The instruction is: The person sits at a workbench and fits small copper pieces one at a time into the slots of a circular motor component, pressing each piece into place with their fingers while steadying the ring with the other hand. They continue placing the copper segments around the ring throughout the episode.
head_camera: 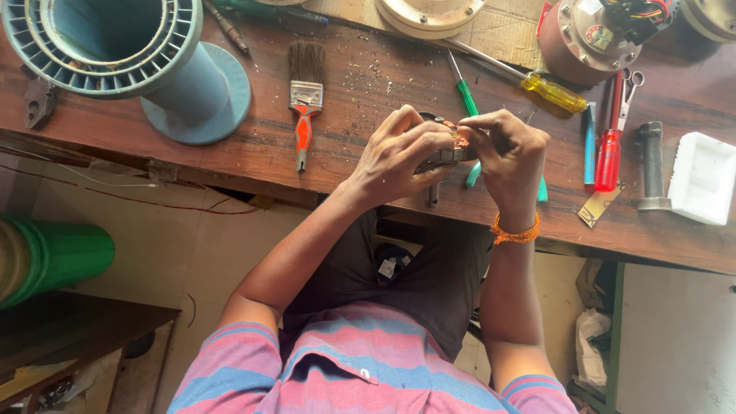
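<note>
Your left hand (395, 157) and right hand (506, 153) met over the wooden workbench (345, 146), fingers curled tight around a small metal part with copper windings (452, 146). It sat just right of the orange-handled paintbrush (304, 100), with the green screwdriver (466, 100) behind it.

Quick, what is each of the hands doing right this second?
Left hand: closed around a small metal part with copper windings.
Right hand: fingers pinching the same part from the other side.
</note>
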